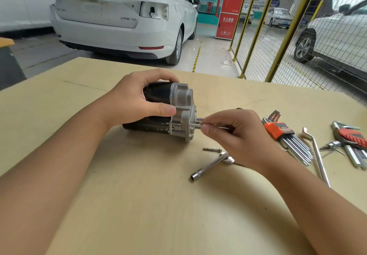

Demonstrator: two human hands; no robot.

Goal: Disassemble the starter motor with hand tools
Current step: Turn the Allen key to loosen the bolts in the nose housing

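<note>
A workshop with parked cars lies behind the pale table (139,205), where the starter motor (168,111) lies on its side; the left hand (137,100) clasps its black body to steady it while the right hand (236,131) pinches a slim hex key (215,127) at the housing, probably turning a bolt
</note>
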